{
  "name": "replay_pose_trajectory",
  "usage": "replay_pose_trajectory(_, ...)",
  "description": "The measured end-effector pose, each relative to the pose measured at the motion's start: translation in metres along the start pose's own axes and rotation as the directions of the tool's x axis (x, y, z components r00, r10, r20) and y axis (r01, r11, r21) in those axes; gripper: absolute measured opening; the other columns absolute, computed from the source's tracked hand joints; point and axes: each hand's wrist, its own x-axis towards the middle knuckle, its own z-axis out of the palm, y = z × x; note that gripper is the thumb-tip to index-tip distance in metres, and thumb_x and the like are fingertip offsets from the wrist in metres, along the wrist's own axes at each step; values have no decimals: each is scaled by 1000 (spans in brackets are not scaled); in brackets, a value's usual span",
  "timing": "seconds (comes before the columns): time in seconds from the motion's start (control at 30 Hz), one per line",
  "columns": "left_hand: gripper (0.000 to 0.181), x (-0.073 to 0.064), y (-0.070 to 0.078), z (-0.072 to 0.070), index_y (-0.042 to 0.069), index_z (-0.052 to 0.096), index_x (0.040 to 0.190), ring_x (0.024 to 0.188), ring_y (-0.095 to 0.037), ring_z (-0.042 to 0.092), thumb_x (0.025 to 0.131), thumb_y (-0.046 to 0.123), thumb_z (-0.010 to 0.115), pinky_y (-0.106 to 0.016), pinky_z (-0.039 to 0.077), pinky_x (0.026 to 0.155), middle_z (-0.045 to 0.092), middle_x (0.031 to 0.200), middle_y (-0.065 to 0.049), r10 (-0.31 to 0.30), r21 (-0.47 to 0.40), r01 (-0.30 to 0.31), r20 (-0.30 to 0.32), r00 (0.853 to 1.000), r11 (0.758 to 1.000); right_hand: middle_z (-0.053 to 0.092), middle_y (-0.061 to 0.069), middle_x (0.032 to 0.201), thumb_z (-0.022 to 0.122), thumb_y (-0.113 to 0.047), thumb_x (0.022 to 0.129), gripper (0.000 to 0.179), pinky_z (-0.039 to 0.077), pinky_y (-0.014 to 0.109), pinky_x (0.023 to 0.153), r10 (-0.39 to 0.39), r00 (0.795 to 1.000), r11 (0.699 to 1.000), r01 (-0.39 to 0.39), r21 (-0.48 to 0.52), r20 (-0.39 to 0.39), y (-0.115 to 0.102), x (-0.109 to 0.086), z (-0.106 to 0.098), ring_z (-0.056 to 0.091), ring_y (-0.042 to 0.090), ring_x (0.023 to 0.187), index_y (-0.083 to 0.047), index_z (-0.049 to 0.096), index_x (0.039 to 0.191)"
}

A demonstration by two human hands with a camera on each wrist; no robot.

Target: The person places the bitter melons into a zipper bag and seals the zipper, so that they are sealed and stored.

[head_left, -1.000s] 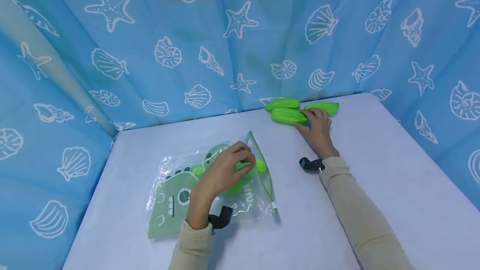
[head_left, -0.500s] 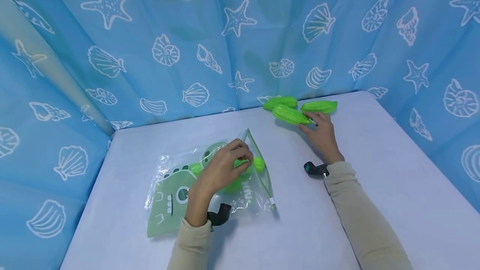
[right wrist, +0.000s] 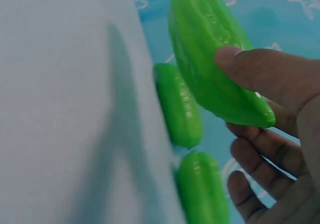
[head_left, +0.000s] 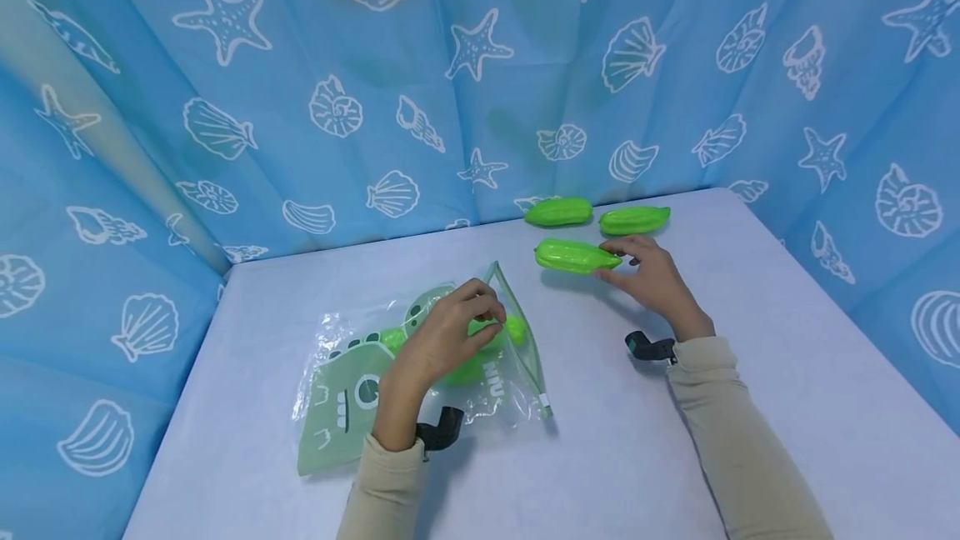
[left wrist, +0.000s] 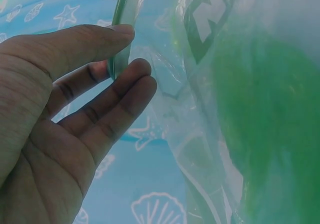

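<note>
In the head view my right hand [head_left: 660,282] pinches one end of a bright green, ribbed toy gourd [head_left: 572,256] and holds it above the table. The right wrist view has the thumb on the near side of this toy gourd [right wrist: 210,69], the other fingers behind or below it. My left hand [head_left: 438,340] pinches the green-trimmed opening edge of a clear zip bag [head_left: 330,419] printed with a one-eyed green monster. That edge [left wrist: 120,14] runs between thumb and fingers in the left wrist view. Bright green items, partly hidden by my hand and the print, lie inside the bag.
Two more green gourds, one at left [head_left: 558,212] and one at right [head_left: 634,221], lie near the table's back edge. A blue curtain [head_left: 420,23] with white shells and starfish rises behind and beside the white table [head_left: 600,457].
My right hand has lifted one gourd away from the other two and brought it toward me. The left hand has stayed at the bag's edge.
</note>
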Motion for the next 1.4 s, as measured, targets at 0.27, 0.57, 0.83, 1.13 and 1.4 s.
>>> replay_pose_trajectory(0.27,11,-1,-2,1,5,68,94,92,-17,63,88,-4,73,-32,57,84,58,104,-3,1,-11,-1,0,1000,1000,60,13,127,80,-29,87,49,48,51,91,-74,995,997,74,-6,63,-19,-5,-10,54,29,112,-8,66,129)
replay_pose_trajectory(0.57,11,-4,-4,4,7,69,94,93,-15,63,89,-3,72,-27,56,85,58,104,-2,9,-1,-9,-5,1000,1000,68,2,112,84,-30,83,44,50,50,87,-137,971,990,140,-2,195,-36,-10,-16,58,19,99,-11,71,121)
replay_pose_trajectory(0.83,10,-3,-3,0,7,69,96,94,-16,64,90,-1,72,-26,56,86,58,104,-1,-16,14,16,5,1000,1000,68,-1,114,85,-27,82,42,51,49,90,-123,947,992,128,2,298,-47,-11,-21,58,18,99,-14,72,119)
replay_pose_trajectory(1.13,11,-3,-3,1,4,69,95,92,-20,65,89,-4,72,-32,57,85,57,103,-4,26,-5,-26,-13,1000,1000,68,-3,111,85,-21,82,36,52,51,91,-149,906,989,130,75,396,-50,-12,-11,59,19,102,-15,74,116)
replay_pose_trajectory(1.4,11,-3,-1,-1,6,69,95,93,-16,64,90,-3,72,-28,57,85,57,103,-1,22,-4,-22,-20,1000,1000,68,-5,109,84,-17,82,34,52,52,90,-203,886,979,181,91,416,-55,-10,-2,59,18,101,-15,74,115)
